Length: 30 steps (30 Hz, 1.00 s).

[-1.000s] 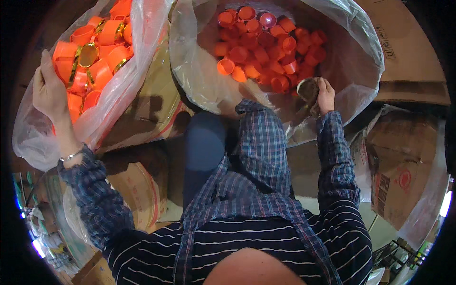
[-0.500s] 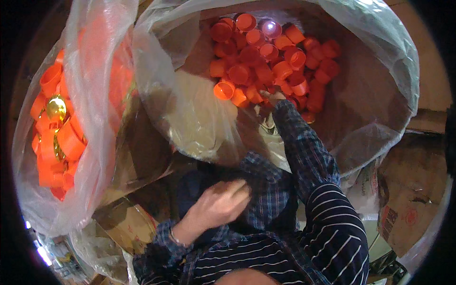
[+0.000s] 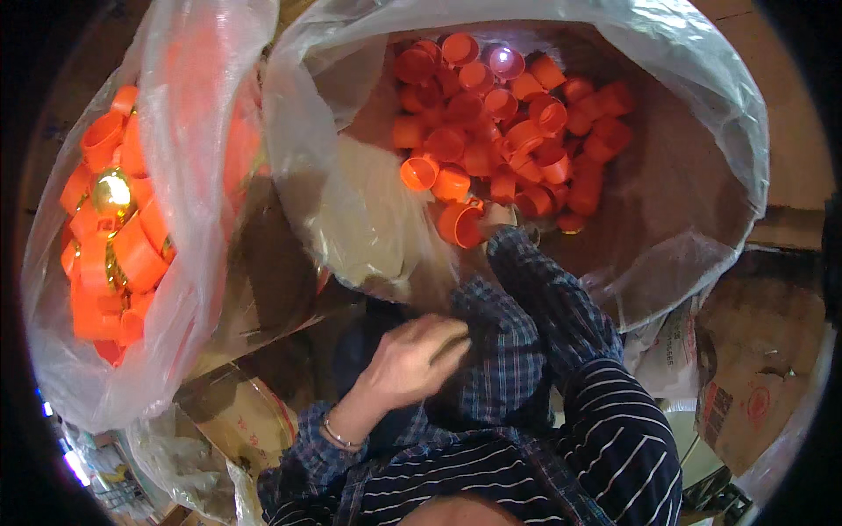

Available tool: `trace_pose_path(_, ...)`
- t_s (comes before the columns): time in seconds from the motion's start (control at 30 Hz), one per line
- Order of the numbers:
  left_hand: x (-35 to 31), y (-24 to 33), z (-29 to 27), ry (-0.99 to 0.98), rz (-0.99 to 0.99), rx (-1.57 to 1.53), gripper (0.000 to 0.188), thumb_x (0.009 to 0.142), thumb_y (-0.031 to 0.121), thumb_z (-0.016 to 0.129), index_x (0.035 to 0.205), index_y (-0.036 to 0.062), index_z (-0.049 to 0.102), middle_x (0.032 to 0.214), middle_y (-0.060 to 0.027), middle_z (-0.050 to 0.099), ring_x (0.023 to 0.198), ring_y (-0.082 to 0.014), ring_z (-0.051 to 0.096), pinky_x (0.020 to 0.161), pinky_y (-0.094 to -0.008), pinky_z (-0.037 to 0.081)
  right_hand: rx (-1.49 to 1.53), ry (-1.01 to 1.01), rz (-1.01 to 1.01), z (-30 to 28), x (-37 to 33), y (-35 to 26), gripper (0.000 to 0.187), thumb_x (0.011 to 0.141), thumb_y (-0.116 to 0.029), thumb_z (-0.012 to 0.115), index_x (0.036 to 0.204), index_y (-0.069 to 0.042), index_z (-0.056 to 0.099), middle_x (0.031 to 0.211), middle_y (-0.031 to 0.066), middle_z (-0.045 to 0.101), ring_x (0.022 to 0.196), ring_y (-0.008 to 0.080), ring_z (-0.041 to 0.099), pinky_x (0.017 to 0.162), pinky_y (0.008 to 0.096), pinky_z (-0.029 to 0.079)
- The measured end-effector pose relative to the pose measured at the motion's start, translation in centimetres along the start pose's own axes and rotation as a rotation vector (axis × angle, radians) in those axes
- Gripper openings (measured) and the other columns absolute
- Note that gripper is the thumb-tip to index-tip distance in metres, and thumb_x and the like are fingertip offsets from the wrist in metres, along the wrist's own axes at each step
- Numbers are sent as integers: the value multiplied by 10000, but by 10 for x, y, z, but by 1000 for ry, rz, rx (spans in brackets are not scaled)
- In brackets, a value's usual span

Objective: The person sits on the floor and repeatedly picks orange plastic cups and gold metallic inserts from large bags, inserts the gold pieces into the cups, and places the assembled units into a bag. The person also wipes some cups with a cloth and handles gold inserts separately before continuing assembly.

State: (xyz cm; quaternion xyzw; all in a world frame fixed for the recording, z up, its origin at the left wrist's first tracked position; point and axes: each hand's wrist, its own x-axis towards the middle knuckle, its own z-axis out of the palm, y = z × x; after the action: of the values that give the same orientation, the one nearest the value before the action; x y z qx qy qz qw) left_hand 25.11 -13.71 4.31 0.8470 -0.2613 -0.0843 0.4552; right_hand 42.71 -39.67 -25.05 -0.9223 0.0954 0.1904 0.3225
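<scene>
Inside the large clear plastic bag (image 3: 346, 215), my right hand (image 3: 500, 214) has its fingers closed at the edge of an orange plastic cup (image 3: 459, 225) with a small tab on its rim. A heap of similar orange cups (image 3: 478, 158) lies just beyond it, some showing their hollow insides. My left hand (image 3: 414, 361) is over my lap, in front of the bag's near edge. Its fingers curl toward the thumb; the palm is hidden, and I cannot make out anything in it.
To the left, a second clear bag (image 3: 175, 289) holds orange cup-like parts (image 3: 132, 250) with shiny gold pieces (image 3: 112, 191) among them. Cardboard boxes stand around, including a printed one (image 3: 754, 386) at right and another (image 3: 237, 416) at lower left.
My right hand has drawn back toward me from the heap, bringing an orange cup to the near side. My left hand has shifted slightly up.
</scene>
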Motion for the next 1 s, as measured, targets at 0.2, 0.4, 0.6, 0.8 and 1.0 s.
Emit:
trace_pose_path(0.2, 34, 29, -20, 112, 273, 401, 634, 799, 59, 725, 1393, 187, 543, 1518, -175, 375, 1378, -430, 390, 1112, -508, 397, 226, 240, -536, -131, -144, -85, 420, 856, -146, 635, 1251, -5, 599, 995, 266, 690, 965, 425, 670, 815, 468, 542)
trace_pose_path(0.4, 38, 73, -28, 88, 841, 496, 142, 763, 97, 680, 887, 31, 661, 1384, -162, 540, 1407, -368, 402, 1156, -523, 346, 308, 229, -755, -205, -301, -170, 395, 840, -21, 651, 1233, 9, 624, 1090, 198, 706, 997, 257, 700, 869, 357, 535)
trace_pose_path(0.6, -18, 82, -30, 200, 829, 528, 156, 727, 154, 730, 759, 37, 631, 1023, -108, 643, 1354, -347, 472, 1143, -555, 338, 629, 114, -476, -167, -350, -157, 446, 850, -144, 777, 1213, 60, 617, 1078, 86, 689, 988, 138, 633, 897, 303, 522)
trace_pose_path(0.8, -55, 69, 21, 324, 560, 221, 218, 775, 202, 801, 821, 38, 664, 896, -90, 627, 1112, -306, 565, 1063, -504, 396, 851, 21, -408, -125, -370, -131, 337, 939, -131, 674, 1228, 34, 620, 990, 54, 676, 839, 115, 628, 758, 253, 524)
trace_pose_path(1.0, -55, 42, 36, 545, -116, -519, 265, 929, 248, 730, 801, 50, 609, 859, -48, 612, 846, -154, 549, 751, -318, 463, 923, -20, -275, -116, -381, -130, 283, 1033, -148, 525, 1250, 14, 609, 810, 13, 612, 629, 89, 568, 570, 231, 490)
